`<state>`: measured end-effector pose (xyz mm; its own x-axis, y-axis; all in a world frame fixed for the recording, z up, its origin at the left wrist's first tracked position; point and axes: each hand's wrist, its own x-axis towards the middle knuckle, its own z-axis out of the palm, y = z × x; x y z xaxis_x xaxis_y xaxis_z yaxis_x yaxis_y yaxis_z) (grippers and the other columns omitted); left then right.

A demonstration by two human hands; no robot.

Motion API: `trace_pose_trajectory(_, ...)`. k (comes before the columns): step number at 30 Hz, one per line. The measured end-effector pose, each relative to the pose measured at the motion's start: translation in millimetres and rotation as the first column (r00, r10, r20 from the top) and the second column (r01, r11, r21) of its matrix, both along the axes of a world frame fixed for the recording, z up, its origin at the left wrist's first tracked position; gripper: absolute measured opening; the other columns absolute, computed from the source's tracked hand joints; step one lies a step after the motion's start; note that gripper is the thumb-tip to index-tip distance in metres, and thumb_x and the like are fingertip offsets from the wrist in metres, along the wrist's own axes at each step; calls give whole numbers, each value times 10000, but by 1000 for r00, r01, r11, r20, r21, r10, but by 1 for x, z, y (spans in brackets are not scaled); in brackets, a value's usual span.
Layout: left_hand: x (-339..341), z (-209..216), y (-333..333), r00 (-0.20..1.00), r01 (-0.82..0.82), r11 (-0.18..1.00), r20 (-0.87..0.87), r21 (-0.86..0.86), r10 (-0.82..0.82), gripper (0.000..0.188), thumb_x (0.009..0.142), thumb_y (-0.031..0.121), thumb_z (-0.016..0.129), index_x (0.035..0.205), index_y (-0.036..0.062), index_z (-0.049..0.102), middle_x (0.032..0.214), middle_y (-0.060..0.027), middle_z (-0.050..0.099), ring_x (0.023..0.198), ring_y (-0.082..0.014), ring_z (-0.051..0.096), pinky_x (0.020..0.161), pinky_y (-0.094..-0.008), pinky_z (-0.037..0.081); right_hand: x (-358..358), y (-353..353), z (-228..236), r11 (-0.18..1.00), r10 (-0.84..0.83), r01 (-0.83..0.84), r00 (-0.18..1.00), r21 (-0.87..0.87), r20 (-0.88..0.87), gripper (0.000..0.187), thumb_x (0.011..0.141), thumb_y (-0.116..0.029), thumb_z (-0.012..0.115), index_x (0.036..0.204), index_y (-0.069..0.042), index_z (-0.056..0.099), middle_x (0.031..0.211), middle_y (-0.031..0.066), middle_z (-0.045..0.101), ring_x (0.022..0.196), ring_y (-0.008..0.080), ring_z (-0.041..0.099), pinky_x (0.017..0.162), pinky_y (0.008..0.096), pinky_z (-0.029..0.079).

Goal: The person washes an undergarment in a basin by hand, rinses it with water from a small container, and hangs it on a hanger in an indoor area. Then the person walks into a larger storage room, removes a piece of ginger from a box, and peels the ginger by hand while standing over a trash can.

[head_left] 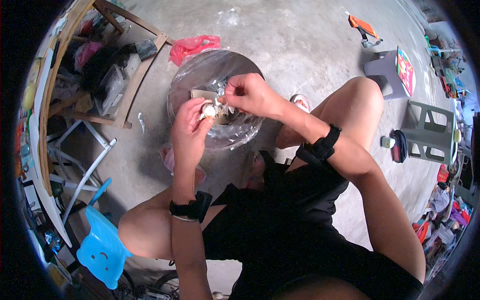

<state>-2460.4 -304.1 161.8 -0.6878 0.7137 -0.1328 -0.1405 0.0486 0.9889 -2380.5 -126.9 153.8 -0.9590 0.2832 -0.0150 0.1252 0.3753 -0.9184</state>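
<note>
My left hand (189, 131) holds a small whitish bulb (208, 111), apparently garlic, between thumb and fingers. Close beside it on the right, my right hand (252, 96) is closed in a pinch at the fingertips. Thin pale flakes show just under that pinch, too small to make out well. Both hands are above a round bin (181, 75) lined with a clear plastic bag. A piece of cardboard (202, 94) and some pale scraps lie inside it, partly hidden by my hands.
A red plastic bag (195, 46) lies against the bin's far side. To the left are a wooden frame (131, 95), a white folding metal frame (91, 165) and a blue plastic chair back (102, 247). At right are a grey-green stool (434, 131) and a pale stool (382, 75).
</note>
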Motion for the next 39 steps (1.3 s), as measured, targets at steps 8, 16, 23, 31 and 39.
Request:
trace_pose_trajectory(8,3,-8,4,1000,9,999,-28,41,-8,312,798,-108,559,1081,-7,475,1028,-98,577,952,-143,568,839,-257,456,-4,-12,10,973,80,-70,996,-218,38,142,755,-93,661,764,36,603,641,28,584,557,75,555,493,222,452)
trace_pose_trajectory(16,4,-11,5,1000,1,1000,-19,31,-1,293,782,-131,570,1035,-13,477,1012,-115,588,933,-149,580,822,-265,474,-4,-8,5,891,135,-64,983,-450,126,89,752,-27,617,777,56,597,664,63,602,587,99,591,523,242,505)
trace_pose_trajectory(23,3,-14,5,999,28,1000,-27,15,-28,289,794,-94,584,1043,0,469,1037,-114,590,975,-158,568,856,-274,451,-3,-7,2,866,134,-50,982,-498,136,76,769,-9,596,791,64,592,662,68,605,562,108,595,514,240,509)
trace_pose_trajectory(31,2,-6,4,998,-9,999,65,39,7,332,807,-85,570,1121,-24,478,1053,-118,580,957,-149,569,849,-259,450,-2,-8,5,861,99,-23,987,-508,124,54,787,16,560,786,62,588,644,56,590,540,102,584,483,235,496)
trace_pose_trajectory(39,-1,-3,1,992,-70,998,104,-3,70,324,822,-52,570,1136,-20,497,1070,-96,569,956,-142,569,826,-249,459,-2,-5,4,920,-21,83,987,-384,162,68,808,-11,532,796,38,578,614,16,551,516,68,544,455,221,464)
